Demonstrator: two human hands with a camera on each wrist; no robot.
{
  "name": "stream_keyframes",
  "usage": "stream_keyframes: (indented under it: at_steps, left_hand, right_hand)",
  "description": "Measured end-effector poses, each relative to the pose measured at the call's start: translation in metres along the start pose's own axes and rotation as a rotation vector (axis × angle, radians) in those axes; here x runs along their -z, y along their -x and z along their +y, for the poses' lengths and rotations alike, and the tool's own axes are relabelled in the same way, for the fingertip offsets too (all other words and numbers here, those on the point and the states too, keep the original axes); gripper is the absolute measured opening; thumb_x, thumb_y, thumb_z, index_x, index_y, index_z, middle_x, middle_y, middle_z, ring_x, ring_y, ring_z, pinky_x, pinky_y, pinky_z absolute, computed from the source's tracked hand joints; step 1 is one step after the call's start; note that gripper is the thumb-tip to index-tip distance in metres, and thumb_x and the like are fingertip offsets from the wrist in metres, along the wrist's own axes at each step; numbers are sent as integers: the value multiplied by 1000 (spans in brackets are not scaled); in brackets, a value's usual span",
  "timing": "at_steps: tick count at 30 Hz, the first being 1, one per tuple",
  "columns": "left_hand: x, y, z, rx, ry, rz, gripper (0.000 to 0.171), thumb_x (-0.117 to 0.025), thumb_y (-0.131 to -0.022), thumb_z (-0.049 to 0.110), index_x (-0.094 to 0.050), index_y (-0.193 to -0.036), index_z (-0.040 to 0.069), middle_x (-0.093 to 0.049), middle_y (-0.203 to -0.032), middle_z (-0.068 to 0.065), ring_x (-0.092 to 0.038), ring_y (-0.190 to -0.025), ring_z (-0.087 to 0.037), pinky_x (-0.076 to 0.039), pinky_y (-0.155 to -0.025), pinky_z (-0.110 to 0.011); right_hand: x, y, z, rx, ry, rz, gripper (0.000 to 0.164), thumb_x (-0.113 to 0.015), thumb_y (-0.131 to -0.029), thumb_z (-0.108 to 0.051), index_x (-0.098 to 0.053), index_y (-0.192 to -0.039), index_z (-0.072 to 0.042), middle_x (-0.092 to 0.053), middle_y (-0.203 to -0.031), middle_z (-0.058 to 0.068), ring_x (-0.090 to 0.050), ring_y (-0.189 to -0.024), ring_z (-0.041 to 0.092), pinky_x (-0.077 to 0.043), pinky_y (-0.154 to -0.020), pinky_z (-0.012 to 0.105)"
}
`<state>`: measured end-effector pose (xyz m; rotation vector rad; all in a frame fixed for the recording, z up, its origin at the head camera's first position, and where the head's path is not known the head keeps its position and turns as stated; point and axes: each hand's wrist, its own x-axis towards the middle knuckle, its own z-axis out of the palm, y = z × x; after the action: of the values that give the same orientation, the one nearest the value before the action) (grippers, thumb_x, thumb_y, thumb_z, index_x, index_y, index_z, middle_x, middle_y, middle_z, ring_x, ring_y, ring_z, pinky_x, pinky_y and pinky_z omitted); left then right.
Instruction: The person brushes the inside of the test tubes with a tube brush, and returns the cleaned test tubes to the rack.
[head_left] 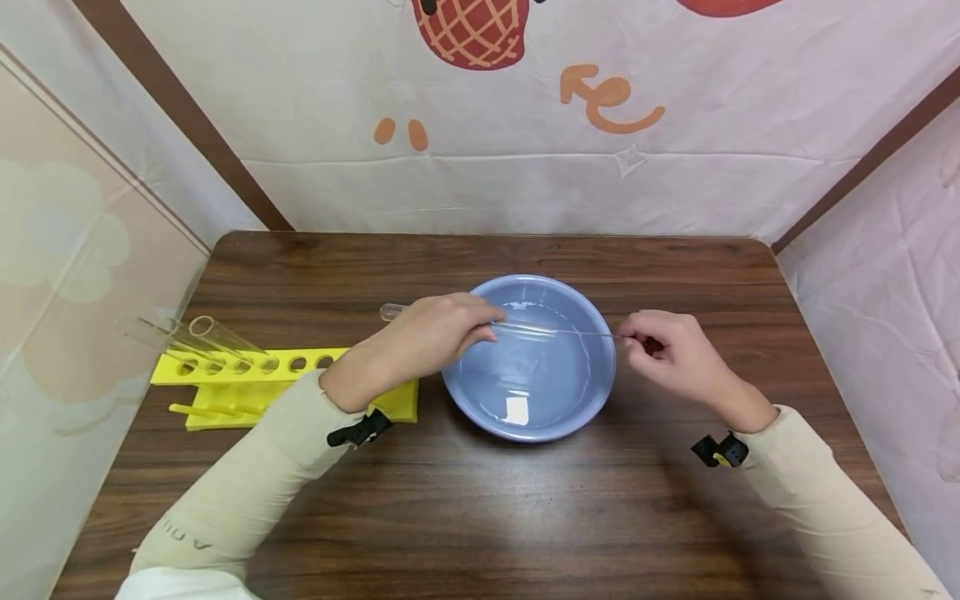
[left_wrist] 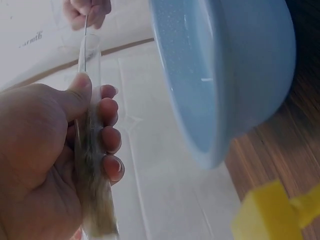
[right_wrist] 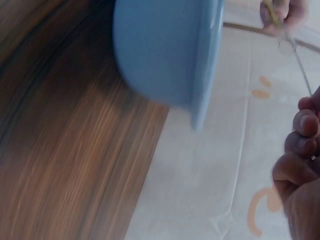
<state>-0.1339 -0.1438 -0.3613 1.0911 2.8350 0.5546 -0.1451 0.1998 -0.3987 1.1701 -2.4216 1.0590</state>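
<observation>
My left hand (head_left: 427, 333) grips a clear glass test tube (head_left: 528, 328) that lies nearly level over the blue basin (head_left: 606, 375). Its rounded end sticks out to the left of the hand, and its mouth points right. Inside the tube, the left wrist view shows the bristles of a test tube brush (left_wrist: 96, 200). The brush's thin wire handle (head_left: 588, 333) comes out of the mouth. To the right of the basin, my right hand (head_left: 678, 354) pinches this wire with curled fingers. Water is visible in the basin, below both hands.
A yellow test tube rack (head_left: 281, 396) stands at the left, partly behind the left forearm. Several glass tubes (head_left: 232, 337) lean in its holes. The wooden table (head_left: 495, 517) meets a patterned fabric wall (head_left: 525, 196) at the back.
</observation>
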Motion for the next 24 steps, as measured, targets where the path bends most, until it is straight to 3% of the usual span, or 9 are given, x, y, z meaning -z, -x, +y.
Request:
stream_keyframes:
  at_steps: [5,11,16,24]
  left_hand:
    - [1,6,-5,36,-9,7,34,-62,-103,23,-67,-132,6,-67,-132,-9,-60,-127,-26,-49,-104,-43]
    - [1,7,-7,32,-10,17,35,-62,-103,23,-67,-132,6,-67,-132,-10,-61,-126,-26,-49,-104,-44]
    - [4,8,-6,41,-6,13,35,-62,-103,24,-67,-133,6,-67,-132,-10,-61,-125,-26,-50,-103,-44]
    - [6,9,-8,46,5,6,36,-62,-103,24,-66,-133,5,-67,-132,-11,-62,-124,-28,-49,-103,-45]
  right_hand:
    - [6,9,14,171,221,70,17,-51,-78,-5,-66,-80,-12,-49,-69,-9,-43,-62,4,-35,-52,19]
    - [12,13,18,288,412,105,22,-43,-85,-11,-64,-78,-11,-52,-67,-8,-41,-60,6,-34,-48,22]
    - [19,11,15,364,480,142,21,-43,-88,-9,-61,-76,-9,-54,-66,-5,-43,-58,10,-36,-47,26]
    - [23,11,13,430,496,220,22,-43,-90,-6,-59,-75,-3,-52,-63,1,-41,-54,16,-32,-44,31]
